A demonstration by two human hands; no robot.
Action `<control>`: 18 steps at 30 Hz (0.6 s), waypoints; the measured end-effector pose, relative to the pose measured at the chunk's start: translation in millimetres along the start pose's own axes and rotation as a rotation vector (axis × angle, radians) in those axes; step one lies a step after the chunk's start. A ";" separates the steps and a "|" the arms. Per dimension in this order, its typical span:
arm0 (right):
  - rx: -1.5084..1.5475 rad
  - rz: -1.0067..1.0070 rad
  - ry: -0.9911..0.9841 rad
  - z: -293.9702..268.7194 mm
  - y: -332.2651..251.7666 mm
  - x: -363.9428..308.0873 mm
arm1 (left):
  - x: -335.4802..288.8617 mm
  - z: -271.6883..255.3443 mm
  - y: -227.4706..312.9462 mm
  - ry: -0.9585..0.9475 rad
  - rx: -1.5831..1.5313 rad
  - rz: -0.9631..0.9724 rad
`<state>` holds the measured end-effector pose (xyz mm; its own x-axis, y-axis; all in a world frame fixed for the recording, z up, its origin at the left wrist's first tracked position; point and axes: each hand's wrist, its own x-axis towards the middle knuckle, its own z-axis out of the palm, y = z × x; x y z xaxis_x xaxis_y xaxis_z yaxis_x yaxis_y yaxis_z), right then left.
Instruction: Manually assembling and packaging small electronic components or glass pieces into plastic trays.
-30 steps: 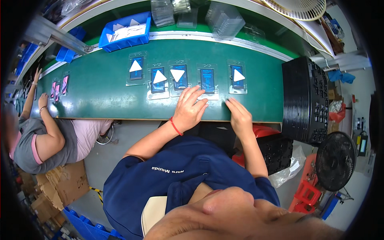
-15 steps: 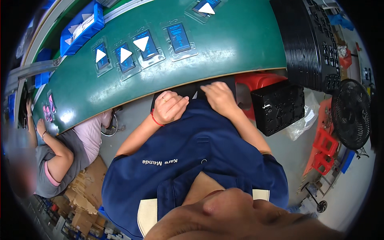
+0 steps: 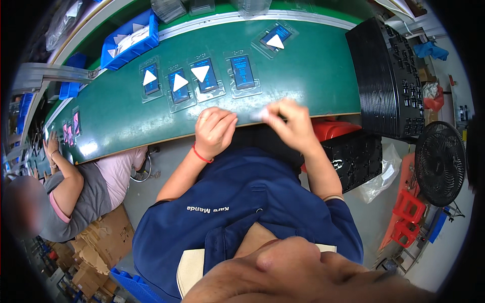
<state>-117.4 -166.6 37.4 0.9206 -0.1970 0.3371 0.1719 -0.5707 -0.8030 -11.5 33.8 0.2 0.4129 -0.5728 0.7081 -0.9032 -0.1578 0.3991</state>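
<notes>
Pinching a small, blurred whitish piece (image 3: 259,115) between thumb and fingers, the right hand (image 3: 293,124) hung by the near edge of the smooth green table (image 3: 308,86). To its left, the left hand (image 3: 214,131), a red cord bracelet (image 3: 202,155) at its wrist, had its fingers curled together; I could not tell whether they gripped anything. Farther away, five flat blue rectangular packs (image 3: 243,72) lay on clear plastic trays (image 3: 247,92), the rightmost askew, four bearing white triangles (image 3: 200,73).

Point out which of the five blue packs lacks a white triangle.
The fourth blue pack from the left: its face is uncovered, while each of the other four bears a white triangle.
</notes>
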 end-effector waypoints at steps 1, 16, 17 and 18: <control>-0.067 0.032 0.059 -1.9 -3.6 24.8 | 7.0 4.0 -0.8 -0.054 0.027 -0.014; -0.879 -0.039 0.290 27.9 86.2 111.3 | 31.1 38.8 -25.0 -0.283 0.157 -0.131; -0.797 0.028 0.243 25.5 91.1 114.4 | 31.8 39.5 -25.0 -0.267 0.136 -0.154; -0.794 0.024 0.234 26.0 89.9 118.7 | 33.2 39.4 -24.0 -0.266 0.139 -0.163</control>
<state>16.4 -220.5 -7.5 0.8089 -0.3276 0.4883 -0.2268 -0.9400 -0.2549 19.3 -13.2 -8.8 0.5250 -0.7176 0.4577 -0.8426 -0.3624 0.3984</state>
